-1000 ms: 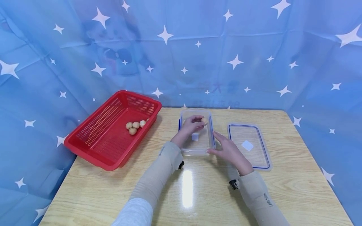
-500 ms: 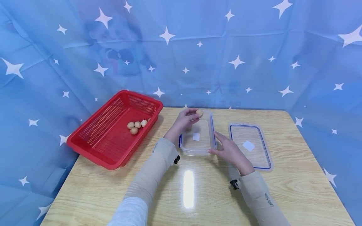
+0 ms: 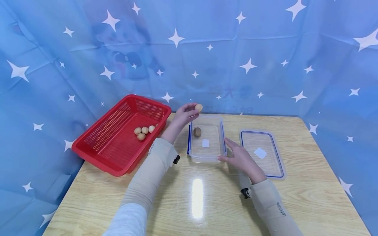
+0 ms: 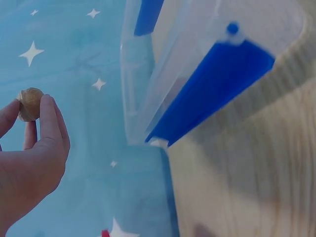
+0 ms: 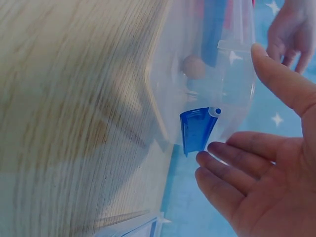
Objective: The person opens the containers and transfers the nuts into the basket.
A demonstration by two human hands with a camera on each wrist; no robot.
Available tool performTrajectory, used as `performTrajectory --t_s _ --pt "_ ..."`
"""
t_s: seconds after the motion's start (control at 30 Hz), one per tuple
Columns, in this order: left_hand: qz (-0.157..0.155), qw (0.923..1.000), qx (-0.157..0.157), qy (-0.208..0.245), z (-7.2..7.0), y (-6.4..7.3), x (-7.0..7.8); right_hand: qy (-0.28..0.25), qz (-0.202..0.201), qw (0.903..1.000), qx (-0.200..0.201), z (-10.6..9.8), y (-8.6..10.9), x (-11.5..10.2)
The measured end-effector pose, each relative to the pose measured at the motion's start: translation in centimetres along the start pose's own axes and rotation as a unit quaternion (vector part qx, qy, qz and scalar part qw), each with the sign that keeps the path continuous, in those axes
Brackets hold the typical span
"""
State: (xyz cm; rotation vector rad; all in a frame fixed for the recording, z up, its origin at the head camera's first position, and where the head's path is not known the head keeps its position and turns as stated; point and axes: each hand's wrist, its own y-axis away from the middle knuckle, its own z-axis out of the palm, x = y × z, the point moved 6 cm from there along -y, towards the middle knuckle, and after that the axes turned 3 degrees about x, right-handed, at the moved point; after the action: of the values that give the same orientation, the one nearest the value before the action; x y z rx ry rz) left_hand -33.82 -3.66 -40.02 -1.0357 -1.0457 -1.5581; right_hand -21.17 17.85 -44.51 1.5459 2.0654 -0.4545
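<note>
My left hand (image 3: 184, 117) pinches a tan walnut (image 3: 199, 108) between thumb and fingertips. It is raised over the far left corner of a clear plastic box (image 3: 211, 154) with blue side clips. In the left wrist view the walnut (image 4: 30, 104) shows against the blue backdrop, beside the box's blue clip (image 4: 217, 91). Inside the box, near its left wall, lies one darker walnut (image 3: 197, 132). My right hand (image 3: 240, 159) rests against the box's right side with fingers straight, its thumb at the near right corner. The right wrist view shows the thumb (image 5: 276, 74) touching the rim.
A red plastic basket (image 3: 118, 172) stands at the left, with several walnuts (image 3: 141, 136) along its right side. The clear lid (image 3: 262, 160) with a blue seal lies flat to the right of the box. A star-patterned blue cloth (image 3: 189, 59) hangs behind the wooden table (image 3: 224, 209).
My left hand has lifted the walnut out of the box and carried it up and left past the rim, uncovering the walnut inside. The right hand has stayed at the box's side.
</note>
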Motion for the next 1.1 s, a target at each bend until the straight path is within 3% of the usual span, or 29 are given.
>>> performTrajectory --t_s 0.5,0.7,0.93,1.1 --pt "0.026 0.9979 0.052 -0.026 -4.7 0.5 4.6 0.000 -0.009 1.0000 0.003 -0.1 0.1 -0.1" --pt "0.032 0.9944 0.076 -0.065 -7.1 1.4 6.0 0.000 -0.010 0.9999 0.002 -0.1 0.1 0.0" --pt "0.035 0.9948 0.089 -0.035 -9.9 2.3 7.8 -0.007 -0.012 0.9999 0.001 -0.2 0.1 -0.1" --pt "0.044 0.9918 0.113 -0.041 -12.2 2.9 8.8 -0.008 -0.009 0.9999 0.000 -0.2 0.2 -0.1"
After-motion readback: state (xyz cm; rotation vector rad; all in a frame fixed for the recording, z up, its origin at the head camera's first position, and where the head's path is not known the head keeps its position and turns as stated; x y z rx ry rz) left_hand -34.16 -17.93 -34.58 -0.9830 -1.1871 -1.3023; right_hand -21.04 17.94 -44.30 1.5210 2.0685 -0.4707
